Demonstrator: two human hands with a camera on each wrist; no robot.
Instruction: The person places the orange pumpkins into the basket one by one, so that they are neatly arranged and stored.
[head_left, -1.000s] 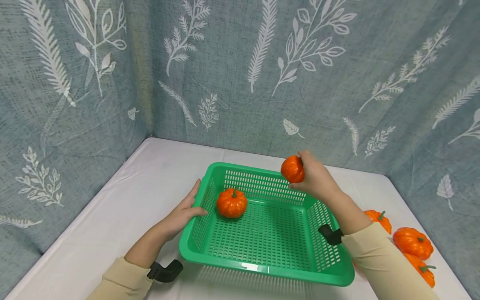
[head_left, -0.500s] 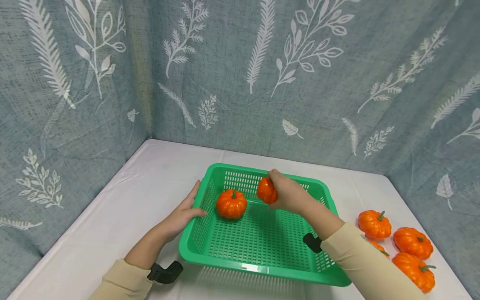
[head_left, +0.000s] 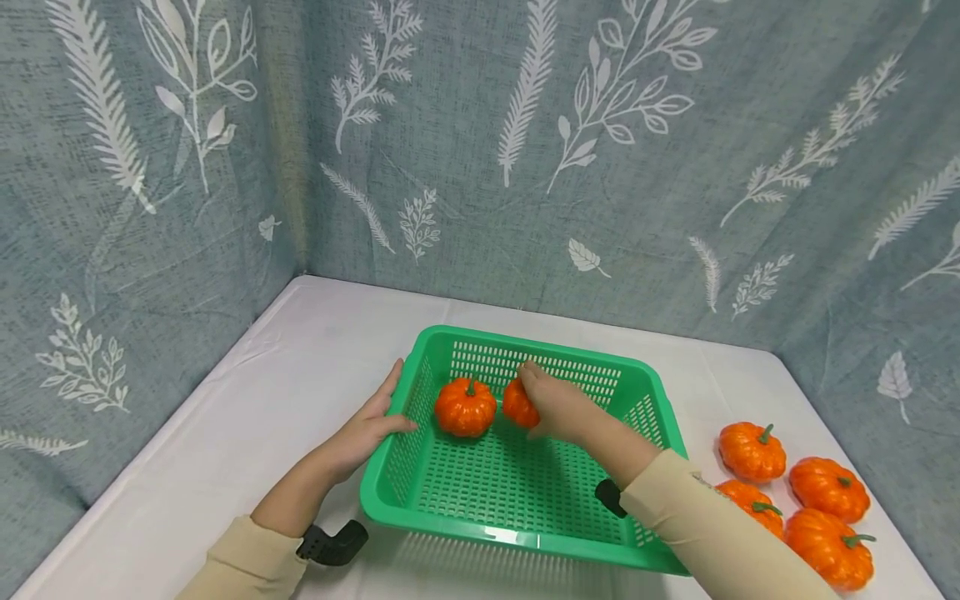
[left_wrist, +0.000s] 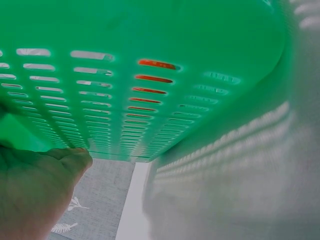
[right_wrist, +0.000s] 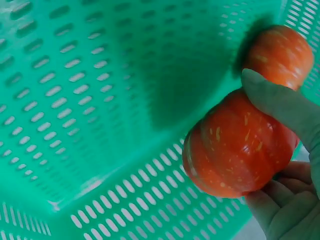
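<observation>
In the head view, my right hand (head_left: pixel 558 407) grips a small orange toy pumpkin (head_left: pixel 519 405) inside the green plastic basket (head_left: pixel 525 542). The right wrist view shows that pumpkin (right_wrist: pixel 235 150) between the thumb on one side and the fingers on the other. Just left of it, another pumpkin (head_left: pixel 466 408) sits on the basket floor, stem up. My left hand (head_left: pixel 365 432) holds the basket's left rim, its thumb over the edge. Seen by the left wrist camera, that hand (left_wrist: pixel 40 185) is against the slotted outer wall (left_wrist: pixel 110 120), with orange showing through some slots.
Several more pumpkins (head_left: pixel 828 489) lie grouped on the white tablecloth (head_left: pixel 322 333) right of the basket, partly behind the right sleeve (head_left: pixel 712 525). A blue-grey curtain (head_left: pixel 465 225) with white leaf prints stands behind the table and along its sides.
My right hand has carried its pumpkin from above the basket's back right rim leftward and down into the basket, beside the other one. The left hand and basket have stayed put.
</observation>
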